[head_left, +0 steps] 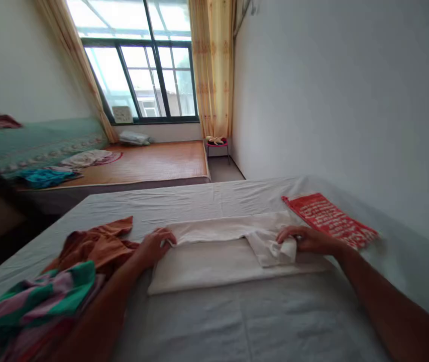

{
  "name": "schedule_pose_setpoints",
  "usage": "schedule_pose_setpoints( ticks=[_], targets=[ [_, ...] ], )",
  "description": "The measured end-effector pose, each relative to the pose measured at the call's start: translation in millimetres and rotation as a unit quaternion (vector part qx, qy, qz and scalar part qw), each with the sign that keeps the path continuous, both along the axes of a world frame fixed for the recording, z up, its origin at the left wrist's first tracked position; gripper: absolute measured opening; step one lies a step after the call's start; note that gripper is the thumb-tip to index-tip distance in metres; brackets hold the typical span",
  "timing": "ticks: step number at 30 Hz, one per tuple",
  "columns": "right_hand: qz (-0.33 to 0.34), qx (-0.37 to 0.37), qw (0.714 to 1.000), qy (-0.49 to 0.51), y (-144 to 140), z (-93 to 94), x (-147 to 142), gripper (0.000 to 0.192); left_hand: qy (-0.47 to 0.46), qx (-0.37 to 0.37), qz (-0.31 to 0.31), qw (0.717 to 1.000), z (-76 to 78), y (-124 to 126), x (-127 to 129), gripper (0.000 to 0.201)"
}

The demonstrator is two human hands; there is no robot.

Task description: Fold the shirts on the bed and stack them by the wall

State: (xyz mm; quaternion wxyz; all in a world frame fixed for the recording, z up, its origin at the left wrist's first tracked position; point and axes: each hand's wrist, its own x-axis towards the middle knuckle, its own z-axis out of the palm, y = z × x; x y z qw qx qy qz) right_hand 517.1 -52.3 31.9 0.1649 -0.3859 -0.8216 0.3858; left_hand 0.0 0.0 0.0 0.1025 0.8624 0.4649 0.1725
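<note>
Both hands rest on the white garment (218, 261) — we have our left hand (157, 245) curled over its left end, fingers bent onto the folded edge, and our right hand (305, 239) closed around a bunched bit of the same cloth at its right end. We see the garment lying flat on the grey bed (237, 322), stretched between the two hands, partly folded lengthwise. Just left of the left hand sits an orange cloth (97, 246), with a striped cloth (37, 301) nearer us. Just beyond the right hand lies a red printed cloth (331, 218).
</note>
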Motion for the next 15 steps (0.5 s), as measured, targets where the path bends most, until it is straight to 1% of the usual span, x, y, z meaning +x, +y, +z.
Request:
schedule_pose_setpoints(
  ticks=[3, 5, 6, 8, 11, 13, 15],
  targets=[
    [0.01, 0.003, 1.0, -0.004, -3.6, 4.8, -0.8, 0.031, 0.014, 0.022, 0.009, 1.0, 5.2, 0.5, 3.0, 0.026],
    [0.0, -0.002, 1.0, 0.007, -3.4, 5.2, 2.3, 0.03, 0.01, 0.037, -0.006, 0.999, 13.2, -1.6, 15.3, 0.027],
    [-0.009, -0.008, 1.0, 0.017, -2.6, 4.3, 5.0, 0.03, 0.002, 0.043, -0.02, 0.999, 18.7, -3.8, 25.8, 0.027],
    [-0.037, -0.025, 0.998, 0.046, -0.4, 1.0, 11.5, 0.032, -0.016, 0.042, -0.069, 0.997, 31.2, -10.4, 54.8, 0.024],
    [-0.074, -0.055, 0.993, 0.074, 0.5, -3.2, 19.6, 0.039, -0.024, 0.037, -0.163, 0.986, 46.4, -23.9, 111.5, 0.023],
    [-0.068, -0.068, 0.994, 0.057, -1.8, -2.2, 21.7, 0.049, -0.005, 0.046, -0.222, 0.974, 49.2, -32.4, 150.7, 0.023],
    [-0.047, -0.072, 0.996, 0.025, -5.5, 1.9, 21.1, 0.052, 0.027, 0.069, -0.266, 0.961, 44.7, -38.3, 185.4, 0.028]
  ],
)
